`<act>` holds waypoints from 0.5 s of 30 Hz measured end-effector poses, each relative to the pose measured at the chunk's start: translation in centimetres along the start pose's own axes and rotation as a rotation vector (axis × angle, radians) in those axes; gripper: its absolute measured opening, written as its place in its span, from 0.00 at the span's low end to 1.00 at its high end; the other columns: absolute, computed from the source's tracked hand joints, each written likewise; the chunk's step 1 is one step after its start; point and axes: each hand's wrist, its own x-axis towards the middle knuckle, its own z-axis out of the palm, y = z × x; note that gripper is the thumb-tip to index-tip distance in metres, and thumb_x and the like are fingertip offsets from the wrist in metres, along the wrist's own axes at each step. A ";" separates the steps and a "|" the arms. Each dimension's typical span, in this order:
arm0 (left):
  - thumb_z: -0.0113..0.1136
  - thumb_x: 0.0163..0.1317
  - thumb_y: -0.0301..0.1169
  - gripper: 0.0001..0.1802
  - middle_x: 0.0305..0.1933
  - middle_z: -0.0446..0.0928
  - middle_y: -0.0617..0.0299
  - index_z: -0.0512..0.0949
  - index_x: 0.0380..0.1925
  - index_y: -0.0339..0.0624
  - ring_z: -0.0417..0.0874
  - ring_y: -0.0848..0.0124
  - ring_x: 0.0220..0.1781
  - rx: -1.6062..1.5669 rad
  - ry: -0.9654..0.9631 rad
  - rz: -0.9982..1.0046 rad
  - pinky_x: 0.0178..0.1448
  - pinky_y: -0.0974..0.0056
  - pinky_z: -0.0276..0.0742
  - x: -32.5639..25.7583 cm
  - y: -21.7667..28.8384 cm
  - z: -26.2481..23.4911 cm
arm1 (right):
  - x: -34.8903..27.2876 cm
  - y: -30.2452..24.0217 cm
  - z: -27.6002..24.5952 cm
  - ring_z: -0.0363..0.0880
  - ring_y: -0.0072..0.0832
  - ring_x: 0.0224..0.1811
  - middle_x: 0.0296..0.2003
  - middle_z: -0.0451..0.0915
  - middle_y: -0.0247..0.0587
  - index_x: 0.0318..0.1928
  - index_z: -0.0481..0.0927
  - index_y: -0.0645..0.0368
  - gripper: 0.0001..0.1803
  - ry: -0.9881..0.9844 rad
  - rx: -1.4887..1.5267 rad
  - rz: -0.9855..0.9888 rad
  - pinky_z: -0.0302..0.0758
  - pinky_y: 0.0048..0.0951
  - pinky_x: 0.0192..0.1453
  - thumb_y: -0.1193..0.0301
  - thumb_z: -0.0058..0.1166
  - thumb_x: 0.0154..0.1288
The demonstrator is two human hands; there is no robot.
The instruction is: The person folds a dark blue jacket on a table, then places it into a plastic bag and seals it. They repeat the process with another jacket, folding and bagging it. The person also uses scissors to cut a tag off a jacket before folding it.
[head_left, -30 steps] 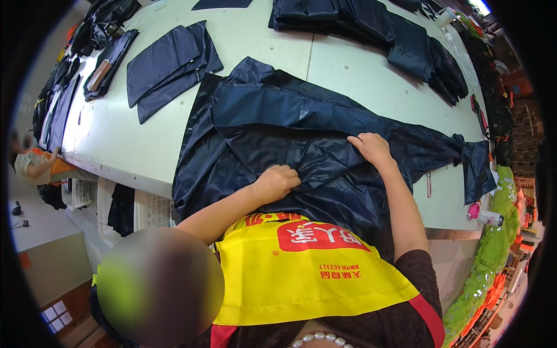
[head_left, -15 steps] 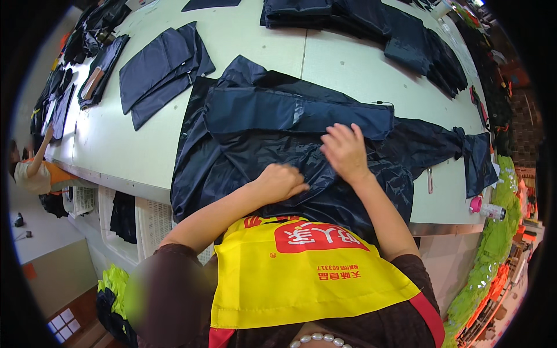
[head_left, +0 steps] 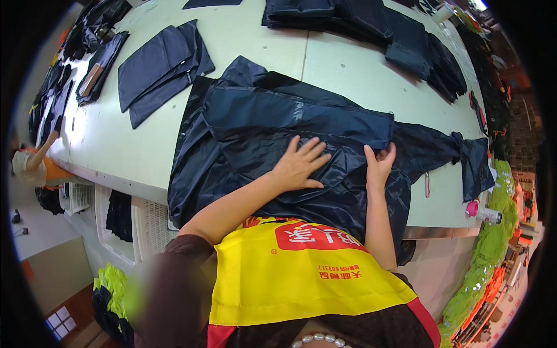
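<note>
A shiny dark navy garment (head_left: pixel 255 156) lies spread on the white table in front of me. A long folded panel (head_left: pixel 342 123) runs across its upper part, and a sleeve-like length (head_left: pixel 432 146) trails off to the right. My left hand (head_left: pixel 300 165) rests on the cloth just below the panel, palm down with fingers spread. At the panel's lower right corner is my right hand (head_left: pixel 380 164). Its thumb and bent fingers touch the edge there but stand apart from each other.
Folded dark pieces (head_left: pixel 162 66) lie at the upper left, and a thick dark stack (head_left: pixel 400 49) at the far right. A pink-capped bottle (head_left: pixel 484 213) stands near the right edge. White baskets (head_left: pixel 152 223) are below the table. Another person (head_left: pixel 35 165) works at far left.
My left hand has gone from loosely curled to spread flat, farther up the cloth. My right hand has moved right and down to the panel's corner, and the panel's lower edge has shifted down.
</note>
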 end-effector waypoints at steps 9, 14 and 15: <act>0.62 0.52 0.44 0.34 0.65 0.64 0.50 0.67 0.60 0.46 0.61 0.54 0.69 -0.108 -0.110 -0.182 0.69 0.43 0.53 -2.0 -0.4 -1.6 | -3.1 -6.5 8.4 0.78 0.49 0.42 0.44 0.76 0.55 0.65 0.60 0.58 0.37 -0.629 -0.661 -0.661 0.77 0.41 0.45 0.71 0.57 0.54; 0.69 0.43 0.30 0.43 0.60 0.66 0.45 0.63 0.62 0.37 0.63 0.46 0.64 0.223 0.563 -0.658 0.69 0.48 0.54 -7.8 -3.3 -8.4 | -3.2 -5.2 9.8 0.78 0.49 0.42 0.40 0.77 0.52 0.64 0.61 0.56 0.32 -0.906 -0.663 -0.533 0.77 0.43 0.42 0.67 0.55 0.61; 0.70 0.45 0.30 0.44 0.60 0.65 0.44 0.59 0.63 0.35 0.65 0.48 0.62 0.207 0.644 -0.799 0.67 0.50 0.58 -9.2 -4.8 -7.9 | -3.2 -6.3 9.6 0.78 0.47 0.40 0.40 0.77 0.48 0.60 0.67 0.57 0.26 -0.891 -0.654 -0.592 0.77 0.41 0.43 0.70 0.55 0.60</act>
